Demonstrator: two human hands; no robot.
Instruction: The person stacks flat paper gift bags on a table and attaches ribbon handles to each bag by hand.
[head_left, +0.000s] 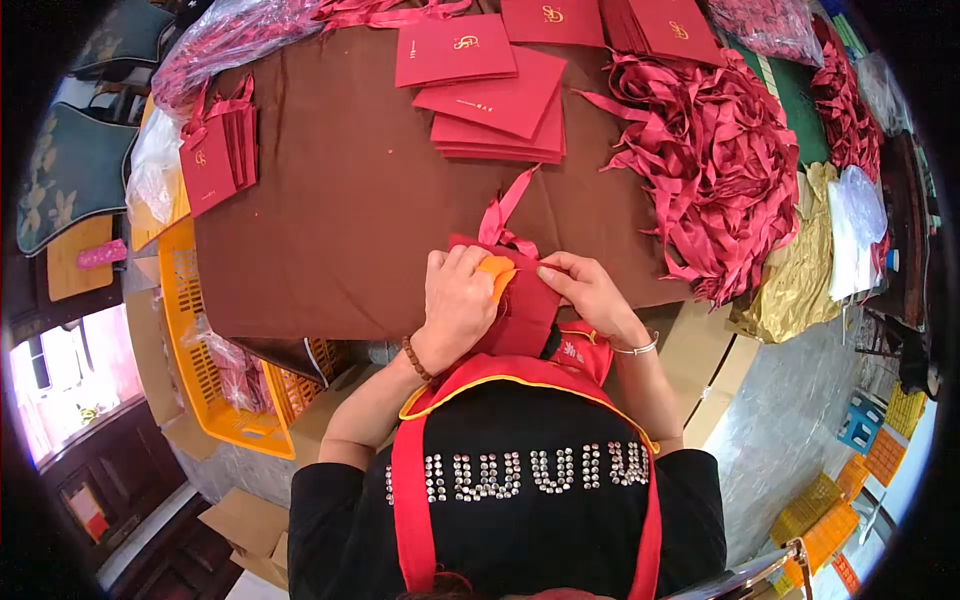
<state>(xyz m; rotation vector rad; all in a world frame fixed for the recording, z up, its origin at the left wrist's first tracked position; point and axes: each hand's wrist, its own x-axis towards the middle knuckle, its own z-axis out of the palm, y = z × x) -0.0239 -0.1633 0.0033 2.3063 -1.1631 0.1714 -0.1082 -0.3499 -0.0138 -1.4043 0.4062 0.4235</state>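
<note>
Close to my body, at the table's front edge, is a red paper bag (527, 312) with a red ribbon (508, 208) stretching away from it over the brown cloth. My left hand (462, 295) is closed around a small orange piece (496, 272) and rests on the bag's left side. What the orange piece is cannot be made out. With thumb and fingers pinched together, my right hand (585, 290) holds the bag's upper right edge. Part of the bag is hidden behind my left hand.
Red bags (490, 95) lie stacked on the brown tablecloth (320, 180). A big heap of red ribbons (705, 170) covers the right side. More bags (220, 155) stand at the left edge, above an orange crate (215, 400). Gold wrapping (800, 270) lies at far right.
</note>
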